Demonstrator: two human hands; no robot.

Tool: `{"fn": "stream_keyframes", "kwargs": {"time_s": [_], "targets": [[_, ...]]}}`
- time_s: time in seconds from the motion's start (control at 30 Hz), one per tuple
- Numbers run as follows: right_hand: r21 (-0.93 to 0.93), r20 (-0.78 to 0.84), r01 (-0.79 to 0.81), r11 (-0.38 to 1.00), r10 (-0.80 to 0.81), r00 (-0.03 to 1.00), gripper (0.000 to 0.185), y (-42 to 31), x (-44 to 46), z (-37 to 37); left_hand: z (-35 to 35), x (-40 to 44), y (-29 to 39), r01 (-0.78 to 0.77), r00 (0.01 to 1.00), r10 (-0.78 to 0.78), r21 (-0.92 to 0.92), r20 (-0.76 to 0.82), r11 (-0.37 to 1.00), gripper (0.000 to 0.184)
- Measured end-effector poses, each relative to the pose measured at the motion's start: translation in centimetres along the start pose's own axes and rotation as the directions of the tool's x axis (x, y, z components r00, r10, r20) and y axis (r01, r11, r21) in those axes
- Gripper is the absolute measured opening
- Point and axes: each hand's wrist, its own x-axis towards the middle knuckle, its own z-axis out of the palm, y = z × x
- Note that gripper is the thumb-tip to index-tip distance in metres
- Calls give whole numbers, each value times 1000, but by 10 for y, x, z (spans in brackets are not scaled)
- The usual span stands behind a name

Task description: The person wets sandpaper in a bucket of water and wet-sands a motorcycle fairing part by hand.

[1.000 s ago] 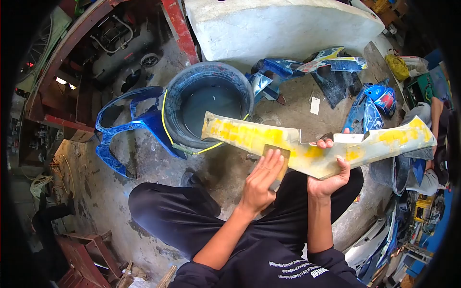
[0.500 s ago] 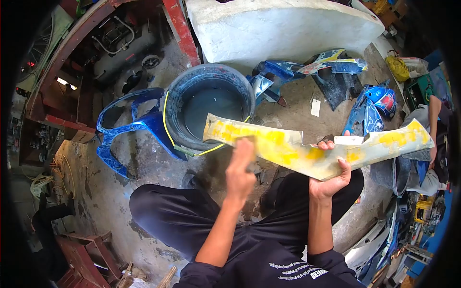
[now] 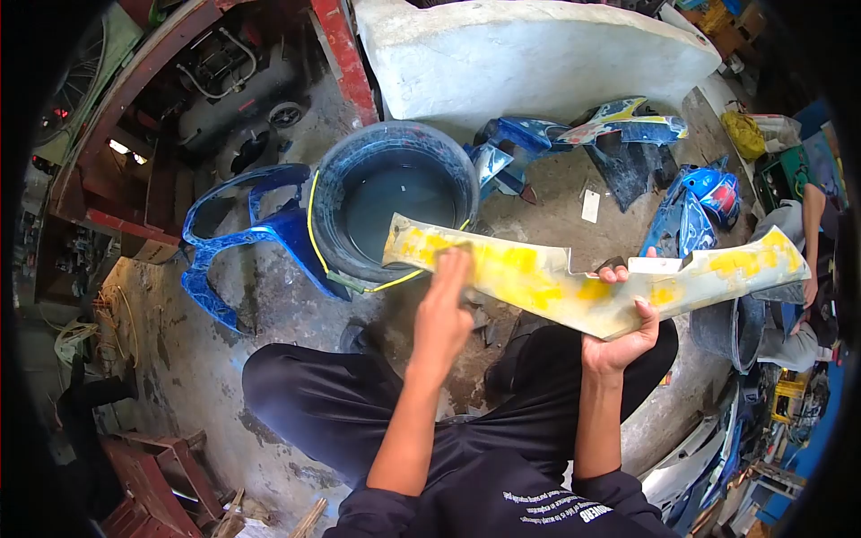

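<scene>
A long, bent cream plastic fairing panel [image 3: 538, 280] with yellow patches lies across in front of me, above my knees. My right hand [image 3: 621, 345] grips its middle from below, thumb on the near face and fingertips showing at the upper edge. Near the panel's left end, my left hand [image 3: 444, 309] presses a small brownish piece of sandpaper [image 3: 467, 262] against the surface. The fingers cover most of that piece. Behind the panel's left end stands a dark bucket [image 3: 320, 184] with a yellow-green handle, holding cloudy water [image 3: 390, 202].
A blue fairing frame [image 3: 278, 231] lies left of the bucket. More blue body parts [image 3: 686, 211] and a white tag [image 3: 590, 205] are on the floor beyond. A whitish slab [image 3: 529, 54] stands behind. At far right, another person's arm [image 3: 813, 233] is beside a dark tub [image 3: 717, 332].
My left hand has shifted slightly up and left along the panel with the sandpaper. My right hand keeps its grip on the panel, which barely moves.
</scene>
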Motion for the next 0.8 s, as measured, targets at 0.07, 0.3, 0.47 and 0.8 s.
{"fn": "stream_keyframes", "kwargs": {"time_s": [0.07, 0.3, 0.47, 0.8], "targets": [[-3, -12, -5, 1000, 5, 1000, 85, 0, -1, 0, 0, 0, 2, -7, 999, 8, -22, 45, 1000, 81], [4, -6, -9, 1000, 9, 1000, 89, -1, 0, -2, 2, 9, 2, -16, 999, 15, 27, 41, 1000, 83], [18, 13, -5, 1000, 5, 1000, 89, 1, -1, 0, 11, -1, 38, -203, 958, 227, -148, 175, 968, 84], [8, 35, -31, 1000, 30, 999, 88, 1, -4, 3, 15, 3, 49, -165, 976, 190, -214, 105, 963, 85]]}}
